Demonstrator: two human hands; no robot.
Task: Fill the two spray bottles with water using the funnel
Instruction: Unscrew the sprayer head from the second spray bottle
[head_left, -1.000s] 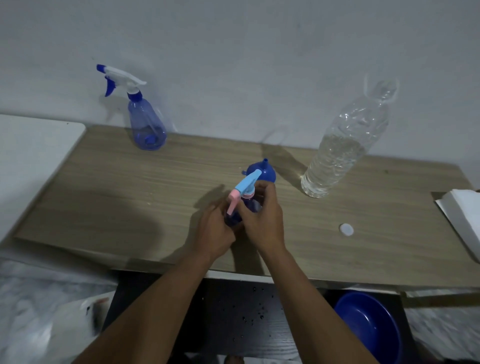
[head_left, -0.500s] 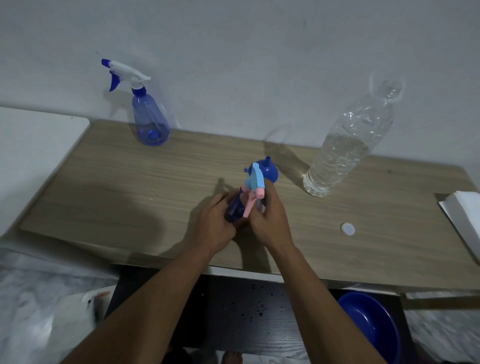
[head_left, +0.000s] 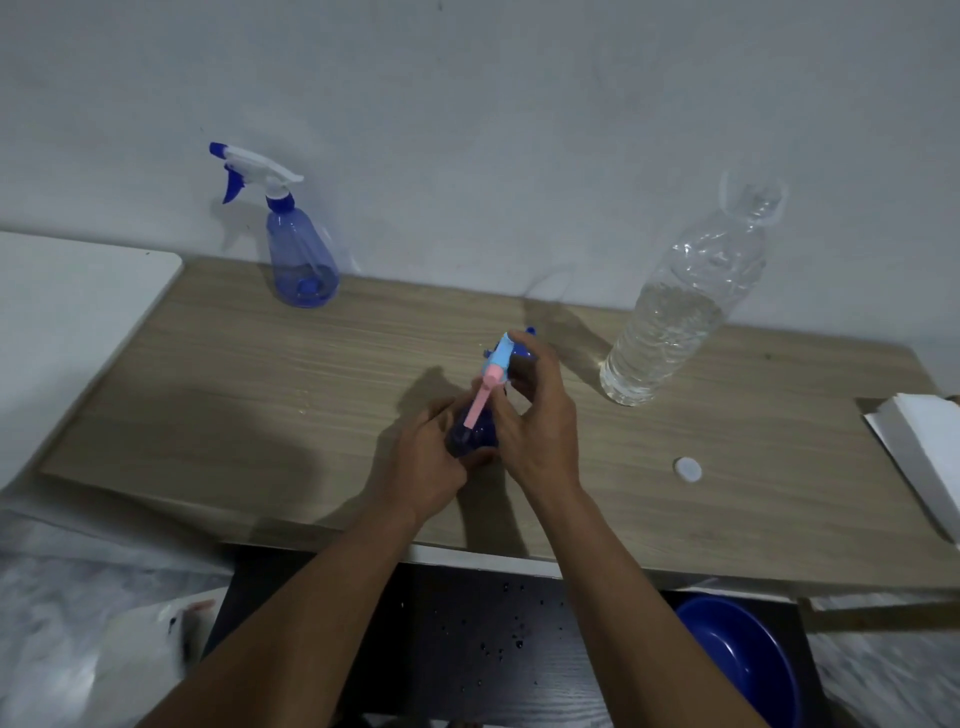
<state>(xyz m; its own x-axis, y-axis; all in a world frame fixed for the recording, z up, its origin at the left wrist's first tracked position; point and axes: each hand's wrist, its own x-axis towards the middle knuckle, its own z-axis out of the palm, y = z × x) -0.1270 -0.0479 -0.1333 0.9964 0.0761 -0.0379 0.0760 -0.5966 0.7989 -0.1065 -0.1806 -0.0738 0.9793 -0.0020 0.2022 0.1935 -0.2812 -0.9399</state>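
A small dark blue spray bottle (head_left: 470, 439) stands mid-table. My left hand (head_left: 423, 462) grips its body. My right hand (head_left: 540, 421) is closed around its light blue and pink spray head (head_left: 493, 374). Just behind my right hand only the tip of the blue funnel (head_left: 525, 349) shows. A second, translucent blue spray bottle (head_left: 298, 254) with a white and blue trigger head stands at the back left by the wall. At the back right is a clear plastic water bottle (head_left: 680, 317), uncapped and partly filled.
A white bottle cap (head_left: 687, 469) lies on the wooden table (head_left: 234, 395) to the right of my hands. White paper (head_left: 924, 447) sits at the right edge. A blue basin (head_left: 737, 660) is on the floor under the table. A white surface (head_left: 67, 312) adjoins on the left.
The spray head has turned in my right hand: its pink trigger pointed left, now it points down toward me. The view has shifted slightly; the bottles on the table have not moved.
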